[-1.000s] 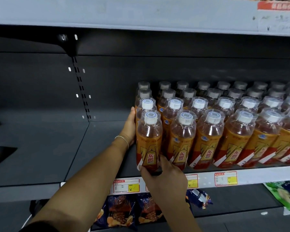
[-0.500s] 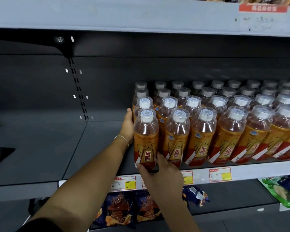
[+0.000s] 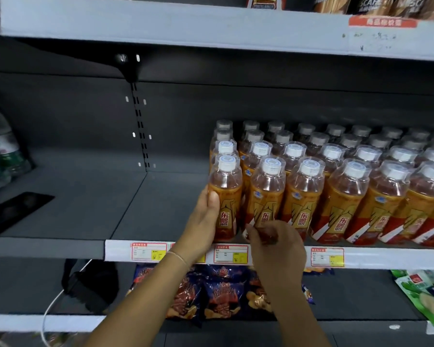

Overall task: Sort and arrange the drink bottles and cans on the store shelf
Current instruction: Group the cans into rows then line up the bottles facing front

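Note:
Several rows of orange drink bottles (image 3: 346, 196) with white caps fill the right part of the grey shelf (image 3: 93, 209). My left hand (image 3: 204, 221) holds the left side of the front-left bottle (image 3: 227, 194), thumb across its label. My right hand (image 3: 273, 242) grips the base of the second front bottle (image 3: 267, 194), fingers curled round its lower label. Both bottles stand upright at the shelf's front edge.
The left half of the shelf is bare, with a dark flat item (image 3: 15, 209) and green-labelled water bottles (image 3: 0, 151) at far left. Price tags (image 3: 231, 254) line the shelf edge. Snack bags (image 3: 211, 294) lie on the shelf below. Cans stand on the upper shelf (image 3: 376, 3).
My left hand came forward from the back rows to the front-left bottle. My right hand shifted right from that bottle's base to the second front bottle.

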`<state>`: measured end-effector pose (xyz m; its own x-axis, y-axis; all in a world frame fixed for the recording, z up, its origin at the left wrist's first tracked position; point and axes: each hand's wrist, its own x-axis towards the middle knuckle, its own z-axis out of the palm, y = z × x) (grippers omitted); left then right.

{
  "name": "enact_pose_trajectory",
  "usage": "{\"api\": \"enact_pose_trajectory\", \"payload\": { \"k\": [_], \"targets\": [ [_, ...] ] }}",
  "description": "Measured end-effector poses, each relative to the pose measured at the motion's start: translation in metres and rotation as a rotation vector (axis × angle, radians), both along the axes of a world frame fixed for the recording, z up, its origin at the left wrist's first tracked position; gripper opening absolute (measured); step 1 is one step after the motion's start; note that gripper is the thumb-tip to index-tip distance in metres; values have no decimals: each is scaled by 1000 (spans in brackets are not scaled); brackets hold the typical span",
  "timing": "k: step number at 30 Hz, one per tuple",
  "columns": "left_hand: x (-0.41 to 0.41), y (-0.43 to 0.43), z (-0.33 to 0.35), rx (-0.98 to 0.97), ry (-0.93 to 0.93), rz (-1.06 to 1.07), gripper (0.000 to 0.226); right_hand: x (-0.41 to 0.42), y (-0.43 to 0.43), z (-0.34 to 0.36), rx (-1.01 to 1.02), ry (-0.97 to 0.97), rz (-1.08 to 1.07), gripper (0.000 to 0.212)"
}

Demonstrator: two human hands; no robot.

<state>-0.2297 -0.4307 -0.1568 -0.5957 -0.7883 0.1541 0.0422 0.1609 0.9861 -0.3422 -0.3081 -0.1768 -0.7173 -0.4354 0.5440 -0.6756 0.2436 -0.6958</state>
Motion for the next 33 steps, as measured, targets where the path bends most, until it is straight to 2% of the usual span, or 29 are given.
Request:
{"api": "enact_pose_trajectory", "payload": {
  "k": [3,7,18,21,26,28,30,33],
  "targets": [
    [2,4,1,-137,-85,36,75,-15,6,1,48,-73,34,32],
    [-2,6,-2,-215,-150,113,88,-21,4,1,101,-160,99,38],
    [-10,14,2,-211,-209,203,80,-19,4,-4,24,-58,106,34],
    [-11,15,2,-198,-200,187,85,-16,4,-4,68,-81,81,28],
    [-10,20,8,-192,-213,184,85,-13,9,1,146,-122,91,30],
    [-7,20,13,-198,-264,185,81,-13,15,3,181,-123,118,35],
    [-4,24,13,-226,-349,215,67,-13,22,5,193,-121,99,35],
    [7,43,4,-476,-479,443,49,-17,36,4,173,-110,7,38]
  ]
}}
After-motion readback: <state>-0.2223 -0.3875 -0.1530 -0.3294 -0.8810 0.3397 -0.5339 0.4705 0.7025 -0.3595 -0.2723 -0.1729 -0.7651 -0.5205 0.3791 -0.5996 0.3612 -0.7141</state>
